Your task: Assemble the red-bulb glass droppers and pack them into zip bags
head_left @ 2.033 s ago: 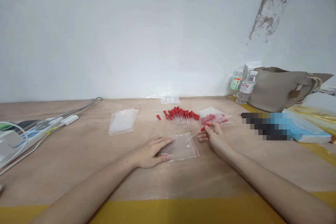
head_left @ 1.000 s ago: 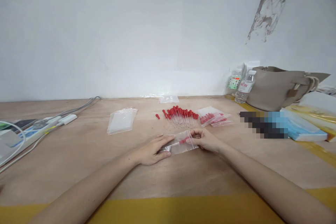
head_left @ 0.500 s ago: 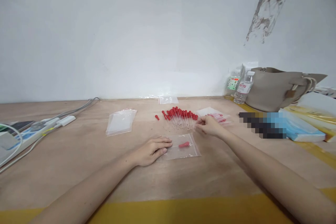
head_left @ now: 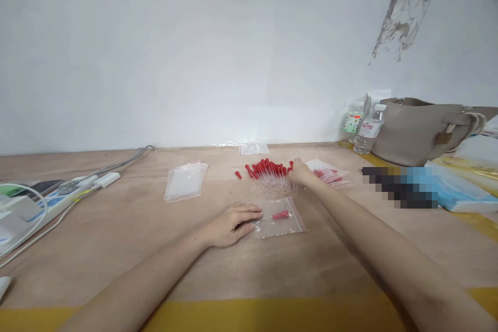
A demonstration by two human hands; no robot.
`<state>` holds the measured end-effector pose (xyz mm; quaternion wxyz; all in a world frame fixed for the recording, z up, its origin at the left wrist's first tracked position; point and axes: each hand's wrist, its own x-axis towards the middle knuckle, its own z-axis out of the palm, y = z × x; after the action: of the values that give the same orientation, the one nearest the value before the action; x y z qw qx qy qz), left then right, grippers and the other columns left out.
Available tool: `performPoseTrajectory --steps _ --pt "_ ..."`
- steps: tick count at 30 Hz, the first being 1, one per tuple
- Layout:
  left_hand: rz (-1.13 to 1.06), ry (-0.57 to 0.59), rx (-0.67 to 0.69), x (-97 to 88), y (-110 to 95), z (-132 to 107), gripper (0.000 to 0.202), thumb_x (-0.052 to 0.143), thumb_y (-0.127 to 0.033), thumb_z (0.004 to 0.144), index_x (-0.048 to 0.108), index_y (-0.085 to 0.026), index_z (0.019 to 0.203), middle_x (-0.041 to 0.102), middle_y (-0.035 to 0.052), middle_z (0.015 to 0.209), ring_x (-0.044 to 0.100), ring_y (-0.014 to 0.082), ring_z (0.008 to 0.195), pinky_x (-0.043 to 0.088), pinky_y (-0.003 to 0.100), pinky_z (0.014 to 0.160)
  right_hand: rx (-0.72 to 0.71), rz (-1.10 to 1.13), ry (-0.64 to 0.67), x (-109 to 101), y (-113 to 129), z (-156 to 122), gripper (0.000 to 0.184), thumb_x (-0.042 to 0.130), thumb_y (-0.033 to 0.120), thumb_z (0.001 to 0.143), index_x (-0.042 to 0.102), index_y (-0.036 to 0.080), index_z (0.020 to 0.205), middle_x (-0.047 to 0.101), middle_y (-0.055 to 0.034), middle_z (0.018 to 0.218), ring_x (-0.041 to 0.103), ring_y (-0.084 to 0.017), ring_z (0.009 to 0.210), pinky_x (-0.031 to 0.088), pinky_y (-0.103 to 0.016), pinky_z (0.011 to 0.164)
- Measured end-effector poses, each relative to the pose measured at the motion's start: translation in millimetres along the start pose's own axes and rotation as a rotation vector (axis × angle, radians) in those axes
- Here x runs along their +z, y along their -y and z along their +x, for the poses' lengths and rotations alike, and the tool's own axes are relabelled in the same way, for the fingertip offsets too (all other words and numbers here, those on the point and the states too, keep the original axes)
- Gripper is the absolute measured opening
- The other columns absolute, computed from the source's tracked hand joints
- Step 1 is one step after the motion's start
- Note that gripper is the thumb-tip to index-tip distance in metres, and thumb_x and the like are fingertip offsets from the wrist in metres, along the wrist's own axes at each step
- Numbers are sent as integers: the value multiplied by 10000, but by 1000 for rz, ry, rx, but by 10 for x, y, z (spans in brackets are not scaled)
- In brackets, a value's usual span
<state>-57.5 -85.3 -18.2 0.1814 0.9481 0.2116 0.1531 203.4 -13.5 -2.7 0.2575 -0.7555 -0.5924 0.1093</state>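
Note:
My left hand [head_left: 233, 223] lies flat with fingers stretched on the left edge of a clear zip bag [head_left: 290, 224], which holds one red-bulbed glass dropper [head_left: 280, 215]. My right hand [head_left: 300, 172] reaches forward to the right end of a row of several red-bulbed droppers [head_left: 268, 172]. Its fingers are curled together at a dropper's red bulb. Whether they hold it is hidden.
A stack of empty clear bags [head_left: 185, 180] lies to the left, filled bags [head_left: 330, 175] to the right. A power strip with cables [head_left: 58, 197] is far left. Two water bottles [head_left: 368, 132], a grey handbag [head_left: 420, 129] and blue packets [head_left: 459, 192] stand at the right.
My right hand slid a dropper into the bag, let go, then moved forward to the row of droppers. My left hand stayed on the bag.

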Motion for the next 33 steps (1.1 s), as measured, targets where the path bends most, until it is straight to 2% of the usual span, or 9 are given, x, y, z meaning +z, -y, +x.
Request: performPoseTrajectory --steps 3,5,6,10,13,22,27,30,33 --pt "7 7 -8 -5 -4 -5 359 383 -308 875 458 -233 1218 473 57 1258 415 179 1157 269 374 1009 -116 85 -50 -58 -146 -217 600 442 166 748 187 83 1285 593 -80 739 592 -197 711 432 -272 633" --pt "13 12 -17 -8 -9 -1 356 383 -304 875 461 -234 1216 472 56 1258 413 178 1159 277 371 1003 -209 321 -88 -35 -292 -389 644 449 196 744 126 113 1295 535 -5 635 569 -165 555 443 -268 543" --pt "14 14 -20 -9 -12 2 356 383 -300 875 461 -235 1216 470 54 1260 413 177 1158 282 369 1000 -189 459 -83 -9 -362 -471 653 453 222 744 106 136 1290 506 22 616 546 -149 483 445 -265 486" --pt "7 13 -21 -10 -16 13 351 385 -295 874 465 -245 1213 467 49 1264 411 178 1160 290 370 994 -66 925 -106 113 -510 -692 615 513 276 702 138 228 1187 471 59 642 544 -135 446 485 -277 421" --pt "-4 15 -22 -5 -4 14 347 388 -295 873 473 -251 1207 466 50 1265 412 179 1160 293 369 991 -29 1084 -83 174 -482 -747 531 559 284 666 206 256 1062 484 67 647 567 -132 480 515 -281 456" --pt "-13 4 -12 5 0 16 360 387 -298 871 447 -253 1223 446 42 1282 392 190 1175 281 392 998 -52 1162 18 153 -442 -899 490 618 343 644 253 242 954 512 86 615 581 -117 489 515 -269 484" --pt "-8 -12 -71 -31 -71 2 394 374 -317 876 376 -241 1263 467 46 1253 412 187 1146 314 375 975 9 1246 105 84 -481 -914 409 641 334 648 320 240 885 557 48 656 615 -135 593 526 -306 601" --pt "-15 -11 -68 -37 -78 -4 418 403 -334 860 363 -241 1266 459 52 1257 416 199 1137 325 378 963 12 1166 233 55 -514 -896 325 637 343 651 396 216 828 578 20 677 606 -125 586 510 -294 599" --pt "-16 -16 -63 -26 -61 -7 445 432 -344 843 354 -242 1269 458 55 1255 419 210 1129 336 386 951 -130 944 305 32 -560 -881 287 633 384 647 472 180 770 581 13 647 558 -104 554 465 -257 554"
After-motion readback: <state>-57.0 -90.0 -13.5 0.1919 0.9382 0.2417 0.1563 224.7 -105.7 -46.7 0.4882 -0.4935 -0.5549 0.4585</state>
